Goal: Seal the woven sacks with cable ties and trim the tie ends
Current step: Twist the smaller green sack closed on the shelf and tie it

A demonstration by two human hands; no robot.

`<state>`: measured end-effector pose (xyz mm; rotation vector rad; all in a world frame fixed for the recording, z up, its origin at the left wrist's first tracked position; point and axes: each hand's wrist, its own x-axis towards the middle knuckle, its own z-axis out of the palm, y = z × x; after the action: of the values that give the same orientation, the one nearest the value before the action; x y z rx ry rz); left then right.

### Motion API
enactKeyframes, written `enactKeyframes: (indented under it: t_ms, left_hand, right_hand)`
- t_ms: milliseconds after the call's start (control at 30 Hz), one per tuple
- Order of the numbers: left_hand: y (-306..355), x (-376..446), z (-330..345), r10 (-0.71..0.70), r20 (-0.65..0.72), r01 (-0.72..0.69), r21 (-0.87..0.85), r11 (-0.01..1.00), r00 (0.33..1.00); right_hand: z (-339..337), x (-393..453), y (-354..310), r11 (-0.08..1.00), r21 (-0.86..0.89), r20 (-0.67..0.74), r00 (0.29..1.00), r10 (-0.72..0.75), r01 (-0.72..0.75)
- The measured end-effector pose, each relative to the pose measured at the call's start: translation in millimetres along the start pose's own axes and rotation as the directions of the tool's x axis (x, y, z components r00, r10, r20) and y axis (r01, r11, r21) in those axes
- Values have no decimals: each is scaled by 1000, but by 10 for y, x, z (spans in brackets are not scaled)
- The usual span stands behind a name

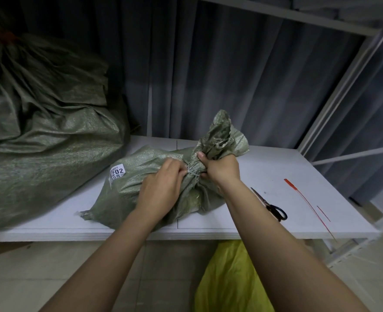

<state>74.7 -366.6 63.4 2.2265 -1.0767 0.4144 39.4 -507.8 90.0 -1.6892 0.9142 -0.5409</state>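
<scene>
Yellow bag [229, 278] under table [51, 224] edge. On table: sack [127, 188], neck gathered; right hand [220, 170] clenched round neck, left hand [161, 190] pinching fabric beside it. Scissors [271, 206] and red tie [303, 199] lying right of sack. Large sack [39, 136] far left.
</scene>
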Motion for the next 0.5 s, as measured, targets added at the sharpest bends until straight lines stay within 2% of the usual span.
enactKeyframes:
  t_ms: [100, 233, 367, 500]
  left_hand:
    - [-16, 5, -25, 18, 26, -18, 10, 1000, 1000]
    - [-12, 16, -66, 0, 85, -3, 30, 1000, 996]
    - [-23, 39, -123, -20, 72, 17, 34, 999, 997]
    - [-35, 46, -140, -31, 36, 27, 107, 994, 999]
  right_hand:
    - [-13, -77, -47, 992, 111, 27, 998, 59, -61]
    - [-31, -145, -14, 982, 160, 92, 992, 87, -101]
    - [-60, -158, 76, 949, 275, 113, 985, 127, -154]
    - [-73, -148, 180, 908, 358, 82, 976, 200, -216]
